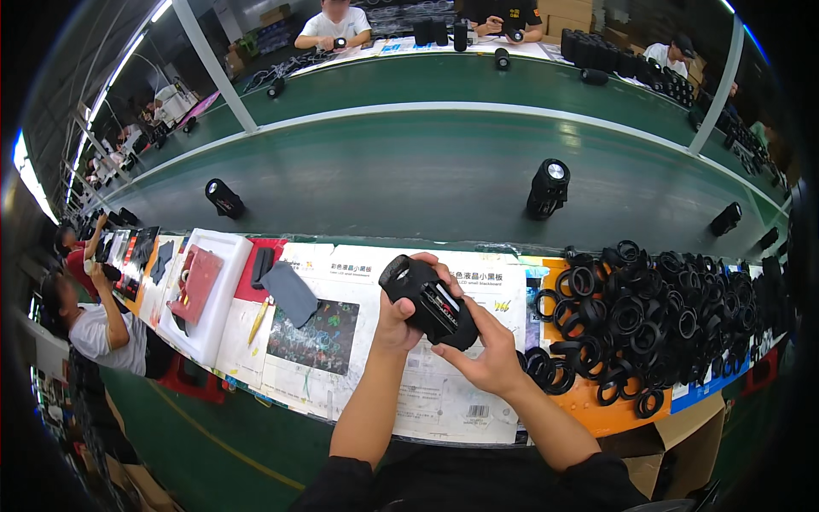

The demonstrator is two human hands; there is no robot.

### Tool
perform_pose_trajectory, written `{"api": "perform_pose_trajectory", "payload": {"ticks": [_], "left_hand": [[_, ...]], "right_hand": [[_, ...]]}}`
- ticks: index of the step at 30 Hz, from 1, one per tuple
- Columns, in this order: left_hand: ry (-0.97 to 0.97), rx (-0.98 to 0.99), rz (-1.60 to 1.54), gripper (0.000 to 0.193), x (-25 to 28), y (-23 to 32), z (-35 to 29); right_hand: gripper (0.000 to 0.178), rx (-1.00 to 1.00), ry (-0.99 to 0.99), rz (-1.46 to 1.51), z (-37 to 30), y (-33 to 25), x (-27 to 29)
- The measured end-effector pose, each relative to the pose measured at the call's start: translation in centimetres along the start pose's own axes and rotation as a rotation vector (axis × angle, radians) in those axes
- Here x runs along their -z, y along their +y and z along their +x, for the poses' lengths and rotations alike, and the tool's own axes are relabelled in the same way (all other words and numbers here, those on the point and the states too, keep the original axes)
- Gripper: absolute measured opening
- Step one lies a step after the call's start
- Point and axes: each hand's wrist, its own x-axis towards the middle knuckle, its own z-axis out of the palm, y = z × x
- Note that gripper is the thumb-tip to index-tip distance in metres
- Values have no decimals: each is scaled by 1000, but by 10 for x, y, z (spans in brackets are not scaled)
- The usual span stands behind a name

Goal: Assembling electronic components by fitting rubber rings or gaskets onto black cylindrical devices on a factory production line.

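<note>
A black cylindrical device (429,300), which looks like a small portable speaker, is held tilted above the white printed sheets (388,392) on the bench. My left hand (397,322) wraps its left side, with fingers over the top and the thumb against its body. At the lower right end, my right hand (490,350) has its thumb below and its fingers along the edge, closed around that end. To the right of my right hand, many loose black rings (627,316) lie heaped on an orange board (597,418).
A grey cloth (291,294), a yellow cutter knife (258,322) and a white foam tray (229,294) with a red piece lie left. Beyond the bench, a green conveyor (384,175) carries similar black devices (548,188). Co-workers (107,333) sit left and across. An open carton (674,444) stands lower right.
</note>
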Motion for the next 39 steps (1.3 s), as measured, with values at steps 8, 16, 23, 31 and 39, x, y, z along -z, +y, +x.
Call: {"api": "perform_pose_trajectory", "payload": {"ticks": [8,16,23,31,39], "left_hand": [[26,37,17,70,-2,-1,-1],[95,34,87,59,-14,2,-2],[14,74,81,56,-5,8,-3],[3,106,95,54,-3,12,-4],[101,61,130,53,11,-3,-3]], "right_hand": [[84,37,22,30,-1,11,-1],[84,168,108,-127,-1,1,-4],[84,165,96,-144,-4,2,-7],[83,159,56,-123,-2,1,-3],[81,-63,-25,-66,0,1,-2]]}}
